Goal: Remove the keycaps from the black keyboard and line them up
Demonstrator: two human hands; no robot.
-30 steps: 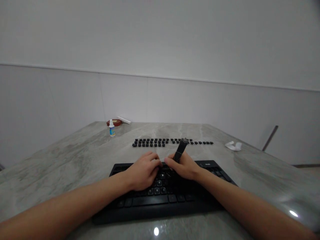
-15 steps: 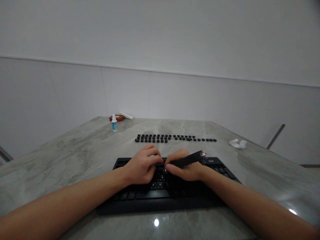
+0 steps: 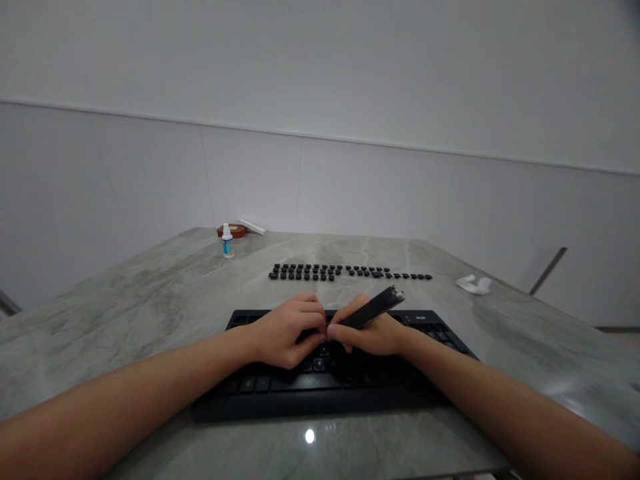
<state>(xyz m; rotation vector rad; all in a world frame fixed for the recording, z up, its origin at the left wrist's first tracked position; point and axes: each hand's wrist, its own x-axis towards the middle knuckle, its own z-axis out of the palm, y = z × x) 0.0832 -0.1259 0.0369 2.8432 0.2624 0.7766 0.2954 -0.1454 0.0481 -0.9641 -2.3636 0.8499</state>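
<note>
A black keyboard (image 3: 320, 405) lies before me, with some of its keycaps off. My right hand (image 3: 373, 330) is closed around a slim black-handled tool (image 3: 375, 308), whose rear end slants up to the right. The tool's working end is hidden by my fingers over the middle of the keyboard. Right beside it, my left hand (image 3: 290, 333) rests on the keys with the fingers curled and the thumb and fingertips close together. Whatever it may pinch is hidden. Beyond the keyboard, loose black keycaps (image 3: 305, 272) stand in rows on the table.
The grey marble-patterned table (image 3: 165, 287) reaches back to a white wall. A small white spray bottle (image 3: 228, 241) stands at the back left, near a reddish-brown case (image 3: 235, 231) and a white flat object (image 3: 251, 227). Crumpled white tissue (image 3: 473, 285) lies on the right.
My left thumb has come forward against the fingertips near the right hand. The black-handled tool has tilted more steeply upright. The view has shifted slightly.
</note>
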